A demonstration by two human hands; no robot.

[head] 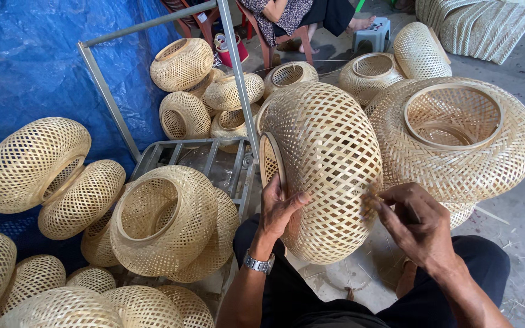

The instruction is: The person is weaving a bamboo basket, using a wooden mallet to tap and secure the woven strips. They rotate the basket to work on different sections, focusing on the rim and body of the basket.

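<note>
The woven bamboo shade [320,170] being worked on stands on its edge over the person's lap, its round opening turned toward the left, just in front of a wider, flatter shade [457,136] with its ring facing up. Its lattice looks whole all the way round, so I judge the weaving to be finished. What seems left is tidying at one spot on its right flank, where a few loose strip ends [370,200] stick out of the weave. All around on the floor sit many more shades of the same make, heaped at the left [80,197] and grouped behind a metal frame [238,79], which suggests one piece among many already done.

The left hand [277,209], a watch on its wrist, grips the wooden rim [273,164] of the opening, thumb stretched out across the weave and fingers curled round the edge, steadying the shade. The right hand [417,222] is drawn narrow, fingertips bunched and pinching at the loose strip ends, touching the shade's side. Whether it holds a small tool I cannot tell. Farther back, another person sits on a red chair [287,30].
</note>
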